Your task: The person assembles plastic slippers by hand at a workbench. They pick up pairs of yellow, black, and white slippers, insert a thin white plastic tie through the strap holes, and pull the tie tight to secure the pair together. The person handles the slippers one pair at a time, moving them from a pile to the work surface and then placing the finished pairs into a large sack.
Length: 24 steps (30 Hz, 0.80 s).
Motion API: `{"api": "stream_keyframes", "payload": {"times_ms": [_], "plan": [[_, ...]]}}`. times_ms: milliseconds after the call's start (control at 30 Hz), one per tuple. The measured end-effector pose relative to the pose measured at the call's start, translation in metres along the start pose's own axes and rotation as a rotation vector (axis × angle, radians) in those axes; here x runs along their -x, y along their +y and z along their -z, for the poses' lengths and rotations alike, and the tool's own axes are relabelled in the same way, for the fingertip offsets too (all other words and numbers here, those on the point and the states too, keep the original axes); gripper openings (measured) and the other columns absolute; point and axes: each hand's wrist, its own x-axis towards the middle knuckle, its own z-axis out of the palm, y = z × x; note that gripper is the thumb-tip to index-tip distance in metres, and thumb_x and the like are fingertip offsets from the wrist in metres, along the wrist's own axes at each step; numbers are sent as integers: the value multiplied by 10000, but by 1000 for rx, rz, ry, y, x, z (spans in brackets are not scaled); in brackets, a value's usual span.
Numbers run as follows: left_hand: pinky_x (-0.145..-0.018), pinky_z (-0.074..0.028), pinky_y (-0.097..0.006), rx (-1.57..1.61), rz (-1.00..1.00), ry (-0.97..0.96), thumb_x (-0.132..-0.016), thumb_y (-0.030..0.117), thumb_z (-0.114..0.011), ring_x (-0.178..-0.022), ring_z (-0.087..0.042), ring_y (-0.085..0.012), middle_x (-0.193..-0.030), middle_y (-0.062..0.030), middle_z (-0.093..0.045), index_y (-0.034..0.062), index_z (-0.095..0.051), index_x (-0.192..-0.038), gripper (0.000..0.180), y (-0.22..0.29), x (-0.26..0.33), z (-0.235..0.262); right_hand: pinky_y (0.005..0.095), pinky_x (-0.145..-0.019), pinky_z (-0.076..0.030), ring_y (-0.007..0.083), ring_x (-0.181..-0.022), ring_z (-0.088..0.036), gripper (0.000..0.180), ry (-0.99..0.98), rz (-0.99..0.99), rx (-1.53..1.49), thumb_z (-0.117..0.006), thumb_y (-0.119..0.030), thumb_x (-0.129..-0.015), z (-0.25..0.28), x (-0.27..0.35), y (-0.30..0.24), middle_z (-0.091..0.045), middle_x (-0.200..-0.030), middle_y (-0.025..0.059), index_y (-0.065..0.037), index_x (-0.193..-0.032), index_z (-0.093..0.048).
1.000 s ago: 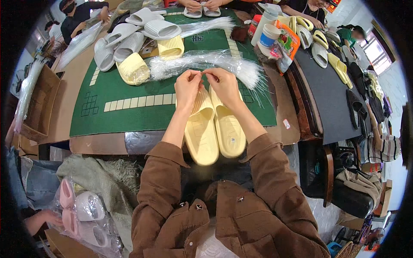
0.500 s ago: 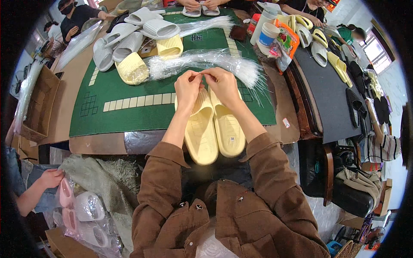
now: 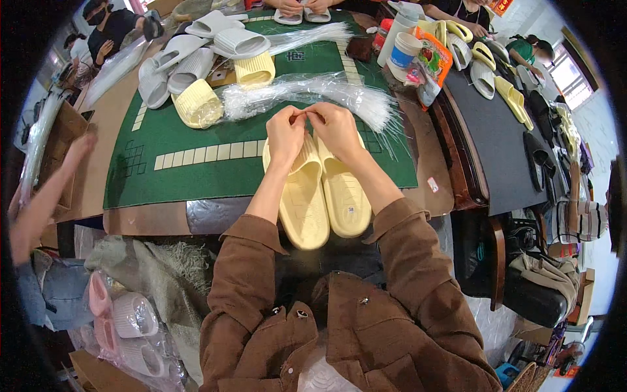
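A pair of pale yellow slide slippers (image 3: 305, 212) lies side by side at the table's near edge, heels toward me and jutting over it. Above their toe ends my left hand (image 3: 286, 136) and my right hand (image 3: 334, 132) meet, fingertips pinched together. Whatever is between the fingers is too small or hidden to make out. Just beyond them stretches a bundle of thin clear plastic strands (image 3: 297, 93) in a transparent wrapper. The slippers' straps are partly covered by my hands.
Grey slippers (image 3: 241, 43) and yellow slippers (image 3: 197, 104) are heaped at the far left of the green mat (image 3: 215, 179). A paper cup (image 3: 405, 51) and an orange packet (image 3: 434, 62) stand at the right. Bagged slippers (image 3: 135, 315) lie lower left. Other people work around the tables.
My hands stay pinched together over the slippers, almost unmoved. At the left, another person's hand has lifted away from the bagged slippers and is now a blurred arm higher up.
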Motion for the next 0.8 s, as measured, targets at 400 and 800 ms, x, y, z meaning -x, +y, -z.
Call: {"api": "stream_keyframes", "payload": {"times_ms": [400, 800], "plan": [[-706, -471, -422, -199, -287, 120, -836, 28, -595, -786, -623, -373, -832, -211, -640, -36, -668, -901, 117, -12, 4, -12, 426, -721, -524, 354, -809, -651, 156, -13, -6, 63, -575, -131, -864, -2, 0, 7, -675, -881, 158, -54, -950, -680], [-933, -425, -429, -548, -498, -69, -841, 94, -630, -1101, -533, -325, -1179, -127, -561, 39, -595, -1141, 308, 42, 43, 15, 467, -697, -514, 363, -785, -654, 148, -118, -232, 177, -585, -159, -818, 5, -4, 7, -685, -838, 149, -58, -845, -689]]}}
